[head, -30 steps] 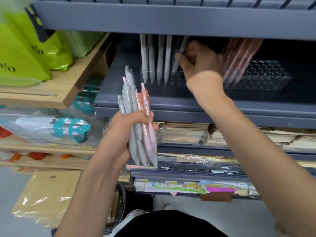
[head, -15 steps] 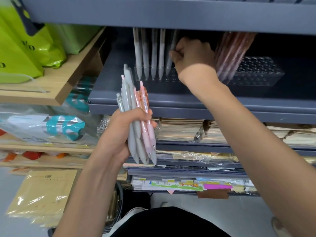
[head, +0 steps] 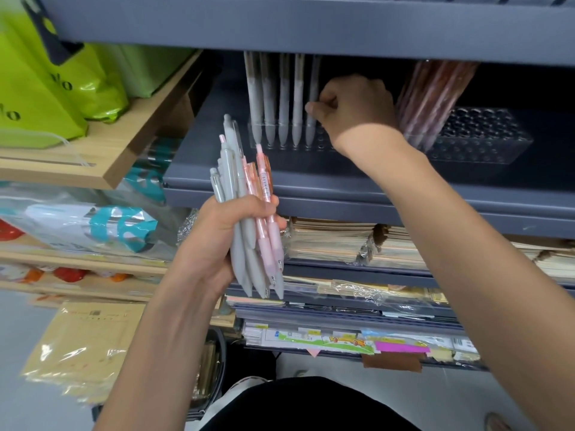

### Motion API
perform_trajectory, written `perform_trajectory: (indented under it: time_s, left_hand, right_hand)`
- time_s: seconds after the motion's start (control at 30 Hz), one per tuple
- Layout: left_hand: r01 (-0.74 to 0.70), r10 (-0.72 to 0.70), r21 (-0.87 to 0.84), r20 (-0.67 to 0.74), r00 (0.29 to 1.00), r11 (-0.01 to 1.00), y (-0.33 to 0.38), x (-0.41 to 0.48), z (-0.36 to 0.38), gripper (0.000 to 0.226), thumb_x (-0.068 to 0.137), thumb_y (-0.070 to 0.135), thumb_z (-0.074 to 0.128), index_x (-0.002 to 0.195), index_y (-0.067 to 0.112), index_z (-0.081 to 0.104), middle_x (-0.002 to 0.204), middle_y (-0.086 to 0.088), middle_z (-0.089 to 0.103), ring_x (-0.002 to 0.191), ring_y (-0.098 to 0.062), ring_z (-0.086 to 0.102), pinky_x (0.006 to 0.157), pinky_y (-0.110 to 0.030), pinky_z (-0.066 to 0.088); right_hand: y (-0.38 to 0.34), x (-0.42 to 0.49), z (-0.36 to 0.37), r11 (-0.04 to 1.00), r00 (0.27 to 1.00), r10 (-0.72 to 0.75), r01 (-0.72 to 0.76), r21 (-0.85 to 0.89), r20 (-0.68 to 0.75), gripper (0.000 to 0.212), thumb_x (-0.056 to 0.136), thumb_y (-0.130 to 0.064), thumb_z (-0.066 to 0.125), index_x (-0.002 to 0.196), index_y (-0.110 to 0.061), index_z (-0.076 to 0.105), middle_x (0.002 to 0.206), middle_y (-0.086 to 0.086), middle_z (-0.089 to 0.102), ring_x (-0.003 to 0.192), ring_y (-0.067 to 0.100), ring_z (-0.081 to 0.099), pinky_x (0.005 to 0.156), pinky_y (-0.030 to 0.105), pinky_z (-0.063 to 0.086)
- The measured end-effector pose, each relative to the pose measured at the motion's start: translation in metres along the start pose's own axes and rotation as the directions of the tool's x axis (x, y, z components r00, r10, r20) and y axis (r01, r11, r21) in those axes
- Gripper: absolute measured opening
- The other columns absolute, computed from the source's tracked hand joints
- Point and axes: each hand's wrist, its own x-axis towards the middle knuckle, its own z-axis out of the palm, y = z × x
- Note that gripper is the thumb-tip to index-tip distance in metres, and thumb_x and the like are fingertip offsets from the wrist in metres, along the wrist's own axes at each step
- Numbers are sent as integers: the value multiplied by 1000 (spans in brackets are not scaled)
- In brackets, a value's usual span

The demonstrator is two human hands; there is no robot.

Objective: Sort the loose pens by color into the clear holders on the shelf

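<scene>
My left hand [head: 217, 237] grips a bundle of loose pens [head: 245, 219], several grey and a few pink, tips pointing down, in front of the grey shelf [head: 311, 185]. On that shelf a clear holder [head: 270, 141] carries a row of grey pens [head: 281, 98] standing upright. My right hand [head: 351, 110] reaches into the shelf and pinches the rightmost grey pen [head: 312, 88] of the row, which stands in the holder. Further right, a second clear holder [head: 485, 141] with many round holes holds a leaning group of pink-brown pens [head: 432, 98].
The upper shelf edge [head: 311, 26] hangs low over the pen tops. Green bags [head: 46, 88] sit on a wooden shelf [head: 102, 157] at left. Stacks of notebooks [head: 336, 241] and wrapped paper goods [head: 357, 290] fill the lower shelves. Brown envelopes [head: 81, 346] lie low at left.
The rightmost grey pen went from leaning to upright in the holder, my right hand still pinching it. The bundle in my left hand stayed much the same.
</scene>
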Motion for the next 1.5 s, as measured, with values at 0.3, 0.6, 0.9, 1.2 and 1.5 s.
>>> perform_trajectory:
  time_s: [0.3, 0.6, 0.9, 1.2, 1.5]
  left_hand:
    - [-8, 7, -12, -40, 999, 1000, 3, 2, 10, 33, 62, 2, 74, 95, 3, 71, 83, -7, 76, 67, -17, 73, 52, -25, 56]
    - [-19, 20, 43, -7, 1000, 999, -1, 5, 26, 31, 65, 7, 73, 96, 6, 70, 83, -8, 76, 68, -20, 74, 52, -28, 56]
    - [11, -11, 22, 16, 1000, 1000, -7, 5, 42, 19, 67, 11, 74, 84, 4, 71, 71, -16, 69, 58, -22, 70, 50, -27, 54]
    - [9, -8, 28, -24, 1000, 1000, -13, 7, 49, 34, 63, 14, 75, 94, 1, 71, 63, -7, 64, 53, -15, 62, 49, -24, 52]
    - [24, -24, 15, 10, 1000, 1000, -24, 4, 77, 24, 62, 11, 73, 84, 1, 72, 62, -7, 65, 51, -14, 62, 50, -22, 53]
  right_hand:
    - [15, -7, 0, 974, 997, 28, -13, 225, -66, 26, 89, -41, 62, 91, -17, 73, 93, 0, 73, 97, 22, 65, 87, 33, 50]
    - [28, -55, -7, 812, 929, -108, -124, 570, 355, 33, 75, -60, 69, 77, -28, 75, 75, -11, 73, 60, -8, 57, 52, 8, 43]
    - [40, -71, -13, 394, 935, -39, -310, 865, 353, 10, 93, -20, 63, 93, -10, 63, 80, 8, 72, 65, 16, 59, 52, 26, 46]
    - [109, -98, -33, 158, 943, 326, 12, 987, -64, 9, 103, -15, 46, 105, -7, 42, 78, 11, 70, 64, 26, 67, 62, 30, 57]
    - [169, -81, -60, 390, 773, 464, 261, 883, -433, 28, 91, -2, 58, 111, -13, 42, 89, 2, 69, 78, 24, 69, 77, 39, 58]
